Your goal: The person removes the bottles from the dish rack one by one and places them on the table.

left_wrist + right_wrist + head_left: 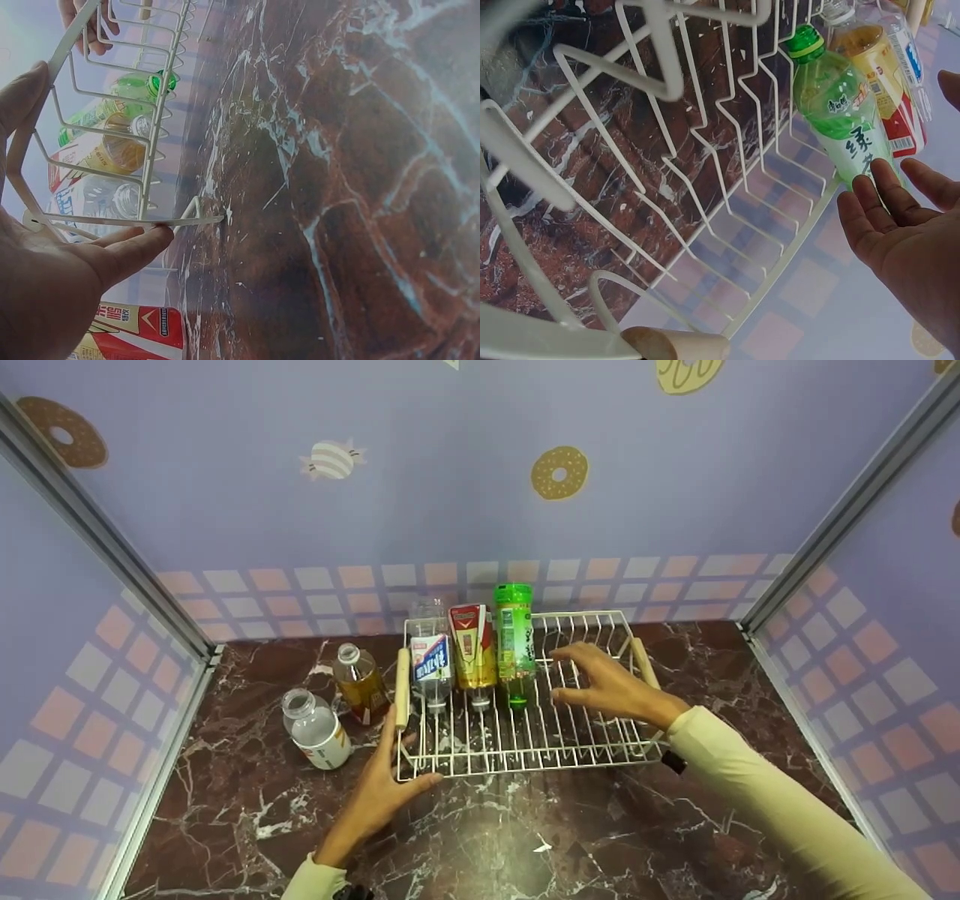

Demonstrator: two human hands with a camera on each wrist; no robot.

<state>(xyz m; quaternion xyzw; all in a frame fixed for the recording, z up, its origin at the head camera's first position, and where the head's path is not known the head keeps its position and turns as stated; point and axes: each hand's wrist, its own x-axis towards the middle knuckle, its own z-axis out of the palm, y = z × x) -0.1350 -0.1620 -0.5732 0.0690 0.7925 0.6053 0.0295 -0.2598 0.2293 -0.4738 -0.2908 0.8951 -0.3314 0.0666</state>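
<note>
A white wire rack (555, 769) with wooden handles stands on the marble surface. Three bottles lie tilted in its left half, caps toward the front: a clear bottle with a blue-white label (431, 660), a yellow-and-red labelled bottle (472, 649) and a green tea bottle (515, 630). My left hand (382, 787) holds the rack's front left corner, its thumb by the front rail and fingers at the side. Over the rack's right half, my right hand (611, 682) hovers with fingers spread, holding nothing, beside the green bottle.
Left of the rack, two uncapped bottles stand on the marble surface (487, 840): an amber-looking one with a red-yellow label (360, 682) and a clear one with a white label (319, 731). Lilac panels (450, 510) enclose the back and both sides.
</note>
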